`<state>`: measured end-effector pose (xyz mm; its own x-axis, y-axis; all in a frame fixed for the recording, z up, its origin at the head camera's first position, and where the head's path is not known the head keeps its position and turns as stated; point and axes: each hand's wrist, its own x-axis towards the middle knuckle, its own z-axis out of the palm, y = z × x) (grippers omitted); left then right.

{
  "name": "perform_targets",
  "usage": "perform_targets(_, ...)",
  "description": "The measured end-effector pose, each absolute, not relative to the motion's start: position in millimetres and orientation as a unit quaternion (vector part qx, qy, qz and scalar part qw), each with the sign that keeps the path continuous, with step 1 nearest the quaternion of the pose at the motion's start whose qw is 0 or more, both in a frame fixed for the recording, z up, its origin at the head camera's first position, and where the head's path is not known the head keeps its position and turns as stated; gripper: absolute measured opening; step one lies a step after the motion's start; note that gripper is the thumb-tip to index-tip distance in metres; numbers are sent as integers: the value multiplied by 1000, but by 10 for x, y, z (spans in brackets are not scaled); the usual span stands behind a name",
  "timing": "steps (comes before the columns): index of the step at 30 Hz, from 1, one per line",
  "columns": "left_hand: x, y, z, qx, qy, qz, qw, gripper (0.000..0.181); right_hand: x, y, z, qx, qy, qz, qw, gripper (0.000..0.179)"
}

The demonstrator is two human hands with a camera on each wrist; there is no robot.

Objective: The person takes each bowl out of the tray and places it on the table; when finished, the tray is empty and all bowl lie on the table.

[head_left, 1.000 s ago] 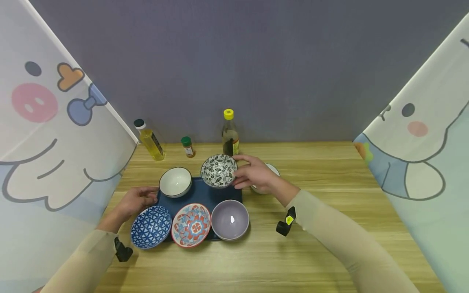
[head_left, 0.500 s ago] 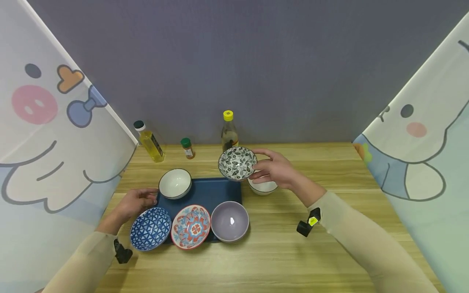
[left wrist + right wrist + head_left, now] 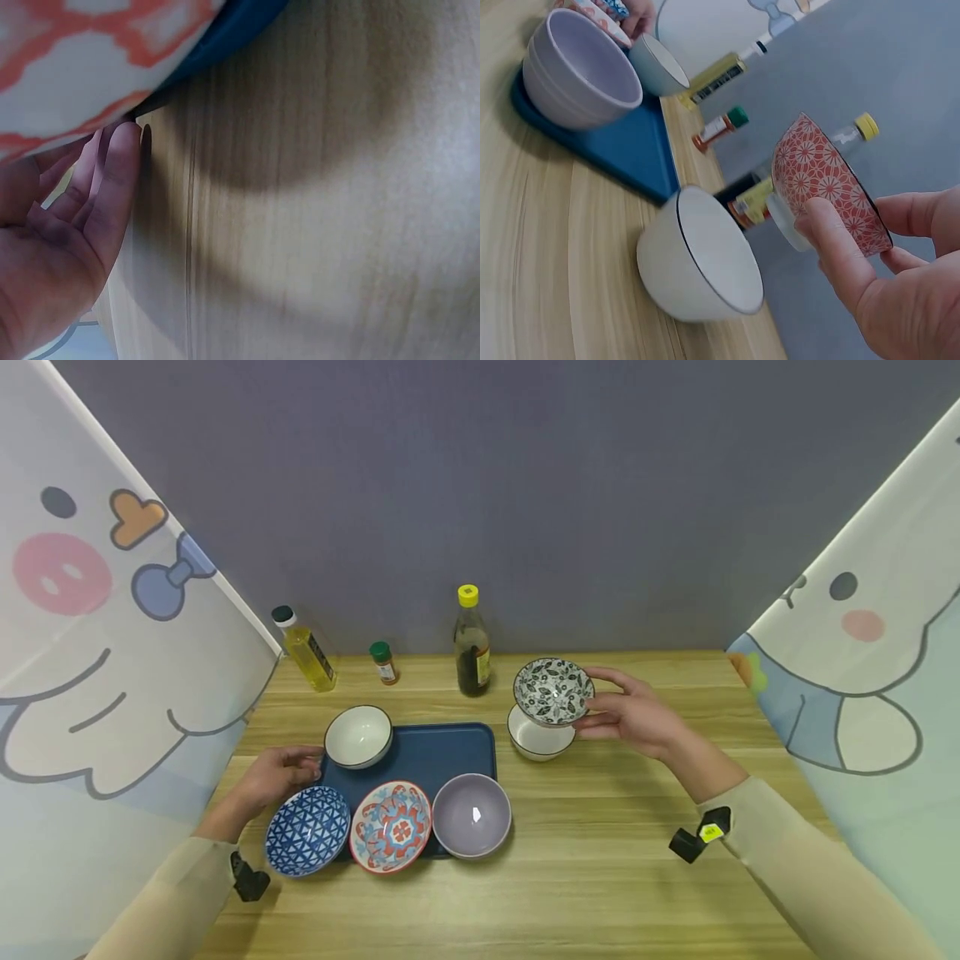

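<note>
A small bowl [image 3: 553,692], leafy black-and-white inside and red-flowered outside, is held up by my right hand [image 3: 633,714]. In the right wrist view, thumb and fingers pinch that bowl [image 3: 821,187] at its side and rim. It hangs above a plain white bowl [image 3: 542,739] with a dark rim, standing right of the dark blue tray [image 3: 442,743]. My left hand [image 3: 277,777] is at the tray's left edge, its fingers loosely extended. The left wrist view shows its fingertips by the tray edge, below the patterned bowl [image 3: 75,67]; contact is partly hidden.
On the tray are another white bowl [image 3: 358,737], a blue triangle-patterned bowl [image 3: 308,831], a red-and-blue floral bowl [image 3: 391,827] and a purple bowl [image 3: 472,816]. Behind stand an oil bottle [image 3: 311,656], a green-capped spice jar [image 3: 384,662] and a yellow-capped sauce bottle [image 3: 472,647].
My right hand has carried the leaf-patterned bowl rightward, from over the tray's back edge to above the white bowl on the table. The left hand has stayed at the tray's edge.
</note>
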<state>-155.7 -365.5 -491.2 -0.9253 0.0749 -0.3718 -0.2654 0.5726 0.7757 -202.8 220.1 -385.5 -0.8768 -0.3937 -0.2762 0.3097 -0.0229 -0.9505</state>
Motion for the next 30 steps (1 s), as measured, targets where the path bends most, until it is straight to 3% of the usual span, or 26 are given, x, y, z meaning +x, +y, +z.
perform_targets(16,-1573,-3654,-4941,-48,871,455,181,48,-1867,2799,-3928,-4,642,-734,220,69)
perform_targets(30,-1576,-3671,-4982,-39,876,451,165,46,-1766,3042,-4284,40,605,-766,213,77)
